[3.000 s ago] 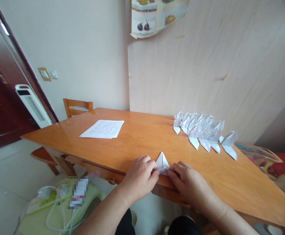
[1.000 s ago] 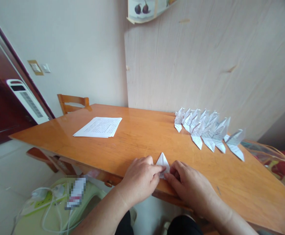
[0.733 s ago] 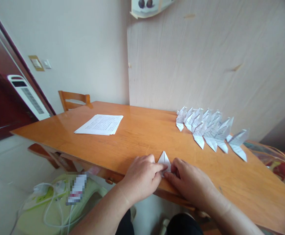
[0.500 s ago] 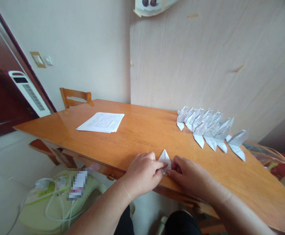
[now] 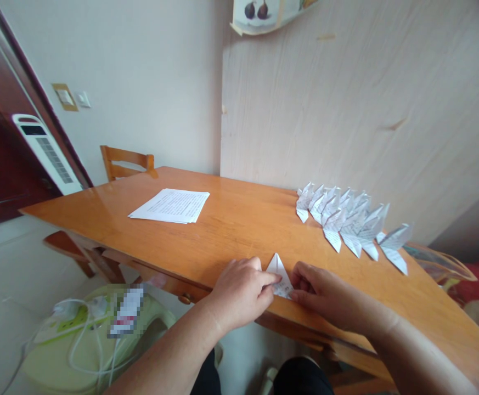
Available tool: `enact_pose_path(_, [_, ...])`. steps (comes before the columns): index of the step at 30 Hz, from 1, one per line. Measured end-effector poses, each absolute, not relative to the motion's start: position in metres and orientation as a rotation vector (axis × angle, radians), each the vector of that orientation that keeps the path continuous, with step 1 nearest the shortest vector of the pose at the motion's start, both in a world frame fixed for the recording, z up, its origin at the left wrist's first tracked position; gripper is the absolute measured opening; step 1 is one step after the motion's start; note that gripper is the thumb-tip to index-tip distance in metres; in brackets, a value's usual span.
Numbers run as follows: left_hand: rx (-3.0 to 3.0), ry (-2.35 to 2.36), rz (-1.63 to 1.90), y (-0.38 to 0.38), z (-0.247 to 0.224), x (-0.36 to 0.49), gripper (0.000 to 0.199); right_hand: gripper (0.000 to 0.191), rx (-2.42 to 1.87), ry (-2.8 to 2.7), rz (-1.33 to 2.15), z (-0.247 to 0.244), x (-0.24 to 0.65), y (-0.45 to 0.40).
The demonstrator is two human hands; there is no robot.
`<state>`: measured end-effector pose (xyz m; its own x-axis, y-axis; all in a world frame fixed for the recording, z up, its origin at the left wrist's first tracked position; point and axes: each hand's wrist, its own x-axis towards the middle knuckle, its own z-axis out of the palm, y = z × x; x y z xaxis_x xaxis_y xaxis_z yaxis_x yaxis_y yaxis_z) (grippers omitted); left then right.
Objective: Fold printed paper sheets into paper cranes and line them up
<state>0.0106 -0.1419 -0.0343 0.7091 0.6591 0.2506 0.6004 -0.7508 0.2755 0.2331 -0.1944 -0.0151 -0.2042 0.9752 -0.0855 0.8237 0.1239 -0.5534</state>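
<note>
A small sheet of printed paper folded to a point, the folded paper (image 5: 278,266), lies at the front edge of the wooden table. My left hand (image 5: 245,288) holds it down from the left, index finger stretched across its middle and the other fingers curled. At its lower right corner, my right hand (image 5: 319,291) has its thumb and curled fingers closed on the paper's edge. Several folded paper pieces (image 5: 352,222) with upright flaps stand in rows at the back right of the table. A stack of printed sheets (image 5: 173,206) lies flat further left.
The wooden table (image 5: 239,219) meets a pale wall at the back. A chair (image 5: 128,162) stands behind its left end. Below left, a pale green stool (image 5: 58,362) carries a power strip with white cables. Red and clear bags (image 5: 440,260) sit past the right edge.
My right hand has slid slightly to the right along the folded paper's edge, baring its lower right corner. The left hand stays in place. The view has shifted a little.
</note>
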Motion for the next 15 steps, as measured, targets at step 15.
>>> enact_pose_path(15, [2.73,1.023,0.466,-0.141,-0.031,0.011,0.035,0.024,-1.559,-2.077,0.373,-0.022,0.211,-0.232])
